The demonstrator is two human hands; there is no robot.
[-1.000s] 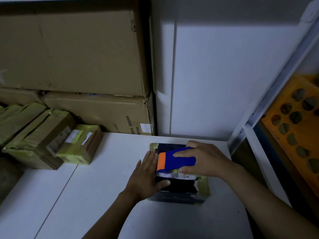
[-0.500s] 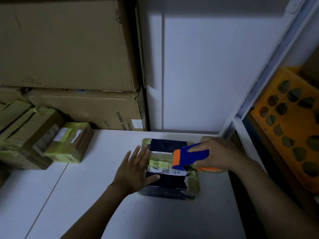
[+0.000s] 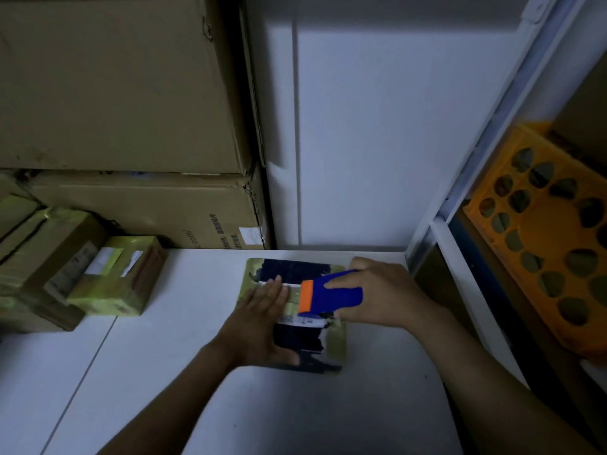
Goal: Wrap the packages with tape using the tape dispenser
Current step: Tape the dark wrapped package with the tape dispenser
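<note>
Item: 1 dark package (image 3: 295, 338), partly banded in yellowish tape, lying flat on the white table (image 3: 197, 405) near the back wall. Left hand (image 3: 259, 323): fingers straight and close together, pressed flat on the package's left part. Right hand (image 3: 384, 293): curled round the blue-and-orange tape dispenser (image 3: 331, 295), whose orange end sits on the package top, just beside the left fingertips. Risks, as judged: the cutter end nicking those fingers, the tape wrinkling if the pull skews, the package sliding if the left hand's pressure eases. Other wrapped packages (image 3: 115, 277) lie well apart, at left.
</note>
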